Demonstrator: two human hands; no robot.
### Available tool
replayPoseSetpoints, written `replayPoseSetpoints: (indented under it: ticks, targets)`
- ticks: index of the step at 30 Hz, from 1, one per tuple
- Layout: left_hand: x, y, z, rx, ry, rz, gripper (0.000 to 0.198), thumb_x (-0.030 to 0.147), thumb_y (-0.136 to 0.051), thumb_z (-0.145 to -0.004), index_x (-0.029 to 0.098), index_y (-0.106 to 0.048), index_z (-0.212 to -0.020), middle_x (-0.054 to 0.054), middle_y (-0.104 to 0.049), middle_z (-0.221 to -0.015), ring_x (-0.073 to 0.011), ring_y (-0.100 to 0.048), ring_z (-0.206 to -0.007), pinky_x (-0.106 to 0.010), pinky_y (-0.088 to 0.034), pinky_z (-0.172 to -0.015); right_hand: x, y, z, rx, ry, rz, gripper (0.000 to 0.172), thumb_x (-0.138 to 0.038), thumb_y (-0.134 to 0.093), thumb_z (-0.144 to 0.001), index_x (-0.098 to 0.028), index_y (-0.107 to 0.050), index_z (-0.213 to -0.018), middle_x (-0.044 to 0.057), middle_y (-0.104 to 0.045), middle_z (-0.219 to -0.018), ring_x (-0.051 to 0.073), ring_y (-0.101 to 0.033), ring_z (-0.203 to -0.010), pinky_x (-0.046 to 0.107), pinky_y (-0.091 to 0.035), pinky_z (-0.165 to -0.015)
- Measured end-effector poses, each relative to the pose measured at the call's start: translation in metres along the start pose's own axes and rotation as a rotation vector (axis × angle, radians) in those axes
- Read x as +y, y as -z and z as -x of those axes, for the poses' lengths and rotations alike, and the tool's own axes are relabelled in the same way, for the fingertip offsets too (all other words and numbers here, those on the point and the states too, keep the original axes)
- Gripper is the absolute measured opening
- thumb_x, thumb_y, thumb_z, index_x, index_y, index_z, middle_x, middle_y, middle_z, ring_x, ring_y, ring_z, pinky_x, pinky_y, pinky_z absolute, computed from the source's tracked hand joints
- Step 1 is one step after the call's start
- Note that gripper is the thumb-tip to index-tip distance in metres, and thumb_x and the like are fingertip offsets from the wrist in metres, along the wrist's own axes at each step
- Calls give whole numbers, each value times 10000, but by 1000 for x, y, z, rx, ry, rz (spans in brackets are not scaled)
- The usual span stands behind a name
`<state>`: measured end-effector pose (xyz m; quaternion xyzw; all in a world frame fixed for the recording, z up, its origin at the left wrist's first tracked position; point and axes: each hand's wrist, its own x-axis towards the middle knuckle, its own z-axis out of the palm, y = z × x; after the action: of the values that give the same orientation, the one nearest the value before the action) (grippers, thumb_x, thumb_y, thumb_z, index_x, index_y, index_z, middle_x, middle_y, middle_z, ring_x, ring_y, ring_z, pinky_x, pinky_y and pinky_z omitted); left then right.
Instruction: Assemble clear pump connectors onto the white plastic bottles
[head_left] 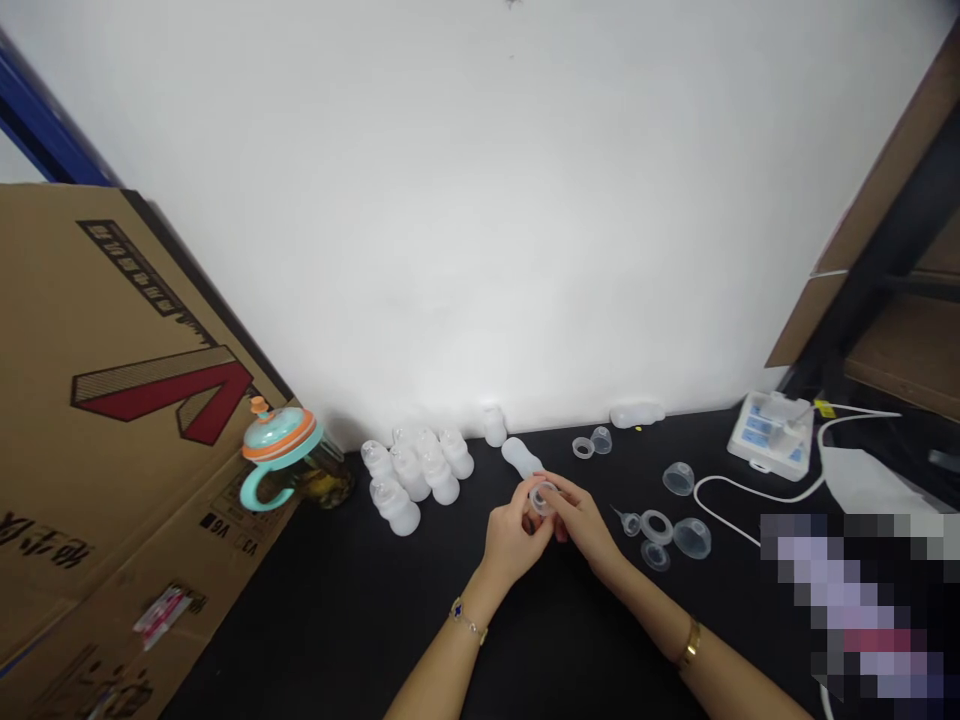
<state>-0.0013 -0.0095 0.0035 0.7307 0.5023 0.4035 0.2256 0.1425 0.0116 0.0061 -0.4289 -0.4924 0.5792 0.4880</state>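
My left hand [516, 540] and my right hand [581, 515] meet above the black table, fingers closed round a translucent bottle collar ring [543, 497]. Whether a teat sits inside the ring is too small to tell. Just behind my fingers a white bottle body [520, 457] lies on its side. To the right of my right hand are loose parts: a translucent ring [657, 527], a clear teat [630, 523], a clear disc-like part [655, 556] and a clear dome cap [691, 538]. Several assembled white baby bottles [409, 470] stand grouped at the left.
A teapot [281, 450] with a turquoise lid stands left, beside a large cardboard box [135, 400]. Near the wall are a white bottle [495, 427], another ring [583, 448], a cap [601, 440] and a lying bottle [637, 414]. A power strip [771, 435] with a white cable lies right.
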Motion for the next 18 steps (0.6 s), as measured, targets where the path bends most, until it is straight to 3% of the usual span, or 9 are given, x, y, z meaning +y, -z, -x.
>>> replayPoseSetpoints:
  ticks: [7, 15, 18]
  targets:
    - [-6, -2, 0, 1, 14, 40, 470, 171, -618, -852, 250, -603, -1315, 101, -569, -557, -92, -550, -490, -180, -434, -565, 1, -3, 3, -28, -164, -159, 404, -470, -693, -808, -161, -754, -1060, 1, -657, -577, 132, -571, -445, 215, -402, -422]
    - [-3, -6, 1, 36, 40, 16, 333, 283, -638, -905, 236, -606, -1233, 90, -602, -564, -101, -565, -495, -187, -411, -551, 6, -7, 2, 62, -86, -126, 414, -487, -743, -764, -154, -784, -1007, -8, -639, -570, 116, -521, -431, 217, -391, -401]
    - [-3, -6, -1, 83, 63, -8, 298, 296, -632, -905, 229, -596, -1194, 95, -581, -552, -108, -569, -493, -193, -405, -551, 6, -8, 3, 47, -78, -132, 470, -529, -740, -780, -172, -772, -1085, -3, -665, -599, 125, -551, -448, 217, -417, -406]
